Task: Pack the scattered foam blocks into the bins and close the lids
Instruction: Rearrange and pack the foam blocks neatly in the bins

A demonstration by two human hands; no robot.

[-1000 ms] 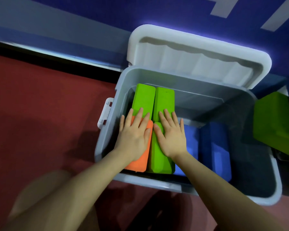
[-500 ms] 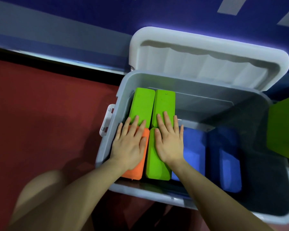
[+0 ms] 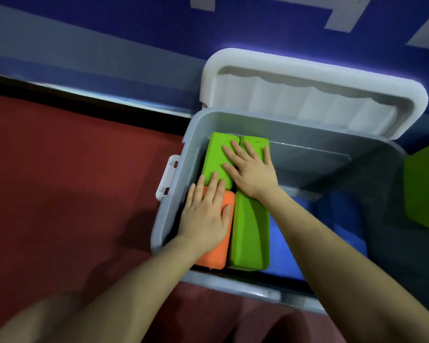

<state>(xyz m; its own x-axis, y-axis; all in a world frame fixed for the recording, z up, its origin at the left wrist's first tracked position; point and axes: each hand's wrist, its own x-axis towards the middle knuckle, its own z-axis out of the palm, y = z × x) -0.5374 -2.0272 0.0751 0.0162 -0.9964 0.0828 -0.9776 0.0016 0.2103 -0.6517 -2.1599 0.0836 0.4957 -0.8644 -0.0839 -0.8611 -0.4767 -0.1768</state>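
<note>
Foam blocks packed along the left wall of the grey bin (image 3: 174, 219), left hand (image 3: 206, 216) flat on the orange block (image 3: 216, 253), right hand (image 3: 252, 169) spread across two far green blocks (image 3: 214, 157), neither grip closed, likely seating them below the raised lid (image 3: 307, 100).

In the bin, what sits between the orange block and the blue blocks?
In the head view, one green block lies lengthwise between the orange block and the blue blocks, close beside both.

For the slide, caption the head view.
Both hands, left and right, press flat on foam blocks inside the grey bin, lid open.
</note>
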